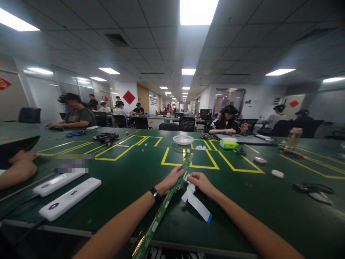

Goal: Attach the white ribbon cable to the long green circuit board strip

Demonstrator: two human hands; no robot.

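A long, narrow green circuit board runs slantwise from the table's near edge up towards the middle. My left hand, with a dark watch on its wrist, is closed around the board's upper part. Close beside it on the right, my right hand pinches the upper end of a white flat ribbon cable. The cable hangs folded below my fingers and ends in a blue tip. Whether its upper end is joined to the board I cannot tell.
A clear round dish stands beyond my hands, among yellow tape outlines. White power strips lie at left, near another person's arm. A green packet, a white case and a dark cable bundle are at right. Other people sit across the table.
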